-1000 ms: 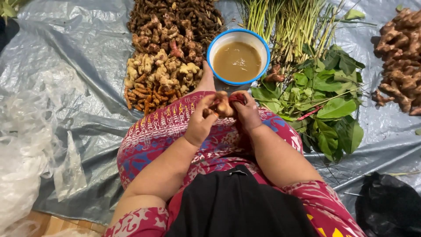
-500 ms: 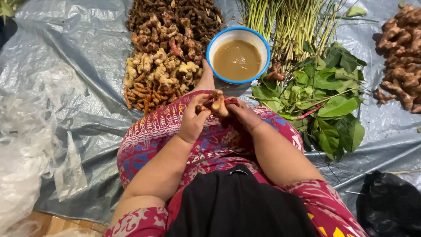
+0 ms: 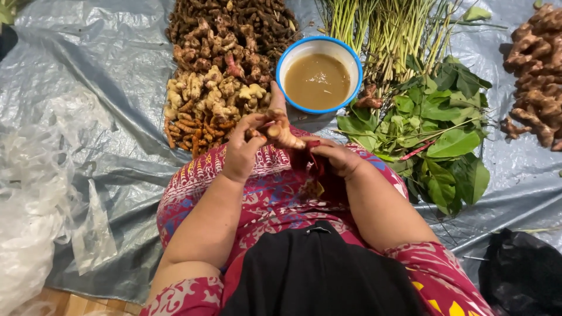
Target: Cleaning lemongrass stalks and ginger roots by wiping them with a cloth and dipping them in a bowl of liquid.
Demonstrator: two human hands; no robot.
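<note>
A pale ginger root (image 3: 285, 136) lies over the lap, long axis slanting from upper left to lower right. The left hand (image 3: 244, 147) pinches its upper end; the right hand (image 3: 333, 157) closes on a red-handled tool (image 3: 314, 159). Beyond sits a blue-rimmed bowl (image 3: 319, 45) on the grey tarp (image 3: 105, 88).

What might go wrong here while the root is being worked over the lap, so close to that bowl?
The bowl of brown liquid sits just beyond the knees; a jolt may spill it onto the tarp. The left hand holds the root close to the red-handled tool in the right hand; a slip could nick fingers.
</note>
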